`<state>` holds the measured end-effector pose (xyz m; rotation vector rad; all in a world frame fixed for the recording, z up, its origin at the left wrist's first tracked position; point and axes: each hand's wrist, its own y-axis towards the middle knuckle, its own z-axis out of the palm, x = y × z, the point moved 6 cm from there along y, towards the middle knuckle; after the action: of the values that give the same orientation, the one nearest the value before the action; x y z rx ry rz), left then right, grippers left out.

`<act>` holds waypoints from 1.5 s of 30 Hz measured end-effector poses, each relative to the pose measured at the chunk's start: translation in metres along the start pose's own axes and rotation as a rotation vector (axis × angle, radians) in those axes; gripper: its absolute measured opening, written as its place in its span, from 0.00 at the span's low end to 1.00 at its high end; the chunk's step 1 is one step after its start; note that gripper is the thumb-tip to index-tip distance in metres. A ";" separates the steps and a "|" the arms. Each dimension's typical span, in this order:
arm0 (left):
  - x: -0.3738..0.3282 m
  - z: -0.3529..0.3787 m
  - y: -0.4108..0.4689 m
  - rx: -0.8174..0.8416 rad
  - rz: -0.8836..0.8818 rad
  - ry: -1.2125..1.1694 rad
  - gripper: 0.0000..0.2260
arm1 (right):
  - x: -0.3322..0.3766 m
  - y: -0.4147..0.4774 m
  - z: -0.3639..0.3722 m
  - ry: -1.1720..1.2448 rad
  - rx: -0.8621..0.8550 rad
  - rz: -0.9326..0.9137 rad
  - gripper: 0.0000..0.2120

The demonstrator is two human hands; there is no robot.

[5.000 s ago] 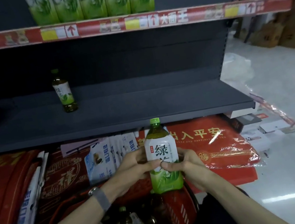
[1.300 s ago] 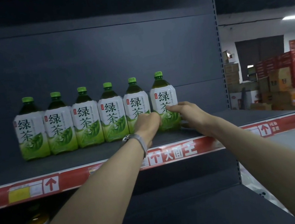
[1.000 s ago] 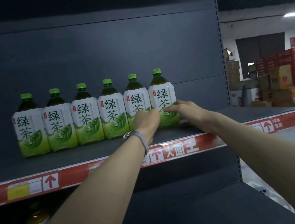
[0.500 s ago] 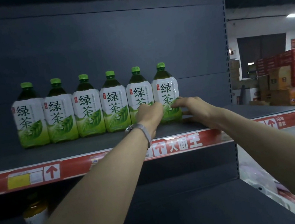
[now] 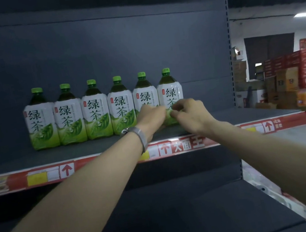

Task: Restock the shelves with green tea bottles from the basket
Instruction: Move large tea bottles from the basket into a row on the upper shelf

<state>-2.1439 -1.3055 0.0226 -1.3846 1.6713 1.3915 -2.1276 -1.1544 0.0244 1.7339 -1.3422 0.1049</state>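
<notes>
Six bottles (image 5: 95, 113) stand upright in one row on a dark shelf (image 5: 33, 158); stacked boxes (image 5: 287, 79) fill the room at 3 o'clock. At the last bottle (image 5: 170, 90), the left hand (image 5: 151, 116) sits at 8 o'clock with its fingers hidden. The right hand (image 5: 190, 114) is at 4 o'clock, fingertips curled against the label, grip unclear.

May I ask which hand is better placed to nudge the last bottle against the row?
Right, probably: the right hand is at the rightmost green tea bottle's open side; the left hand is on its row side.

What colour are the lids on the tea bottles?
Bright green caps, seen in the head view.
</notes>
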 end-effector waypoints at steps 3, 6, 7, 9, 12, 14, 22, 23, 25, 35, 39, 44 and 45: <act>-0.011 -0.027 -0.037 -0.080 0.203 0.209 0.10 | 0.032 -0.030 0.003 -0.033 0.041 -0.101 0.14; -0.003 -0.054 -0.078 -0.094 0.308 0.322 0.11 | 0.057 -0.071 0.004 -0.017 0.027 -0.153 0.18; 0.003 -0.065 -0.091 -0.110 0.327 0.343 0.11 | 0.062 -0.085 0.006 -0.015 0.024 -0.168 0.18; 0.014 -0.090 -0.121 -0.167 0.364 0.399 0.10 | 0.072 -0.111 0.014 -0.025 0.055 -0.199 0.14; 0.033 -0.119 -0.169 -0.182 0.374 0.495 0.08 | 0.080 -0.152 0.036 0.008 0.149 -0.215 0.16; 0.060 -0.132 -0.202 -0.116 0.306 0.565 0.09 | 0.084 -0.183 0.056 0.033 0.227 -0.227 0.21; 0.230 -0.147 -0.354 0.094 -0.125 0.764 0.11 | 0.066 -0.335 0.173 0.055 0.586 -0.217 0.18; 0.248 -0.148 -0.372 0.114 -0.190 0.776 0.14 | 0.062 -0.357 0.189 0.052 0.638 -0.205 0.16; 0.285 -0.151 -0.406 0.168 -0.333 0.770 0.19 | 0.052 -0.400 0.217 0.032 0.725 -0.184 0.16; 0.403 -0.183 -0.512 0.209 -0.735 0.732 0.18 | 0.001 -0.550 0.328 0.040 1.132 0.048 0.22; 0.426 -0.197 -0.519 0.127 -0.749 0.715 0.19 | -0.010 -0.580 0.355 0.168 1.166 0.134 0.27; 0.433 -0.202 -0.517 -0.002 -0.592 0.878 0.16 | 0.004 -0.623 0.370 0.277 1.331 0.064 0.15; 0.435 -0.204 -0.517 0.000 -0.617 0.884 0.17 | 0.006 -0.631 0.371 0.302 1.347 0.059 0.16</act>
<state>-1.7601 -1.6138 -0.4834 -2.4540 1.4533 0.4245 -1.7796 -1.4185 -0.5628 2.5443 -1.1034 1.5220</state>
